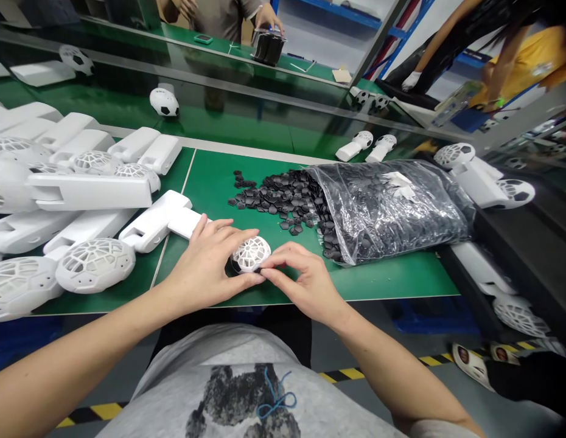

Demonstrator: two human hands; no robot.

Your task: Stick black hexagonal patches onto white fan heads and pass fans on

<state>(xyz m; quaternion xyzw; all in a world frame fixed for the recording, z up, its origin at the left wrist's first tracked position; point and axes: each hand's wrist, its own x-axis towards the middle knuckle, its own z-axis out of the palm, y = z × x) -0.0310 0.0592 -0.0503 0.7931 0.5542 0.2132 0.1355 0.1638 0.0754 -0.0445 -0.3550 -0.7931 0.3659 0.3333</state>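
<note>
Head view, centre: white lattice ball [252, 253]; left hand [209, 260] clasping, right hand [305, 281] fingers pinched at edge. Likely light, stiff; hold its sides.

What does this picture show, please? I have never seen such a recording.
There is no machine here: one person works with two bare hands, and a camera worn on the head looks forward and down. The left hand holds a white item with a round, web-patterned head; the right hand is at that head's edge. On the green tabletop lie small black flat pieces, a clear plastic bag full of similar dark pieces, and, leftward, many white parts.
</note>
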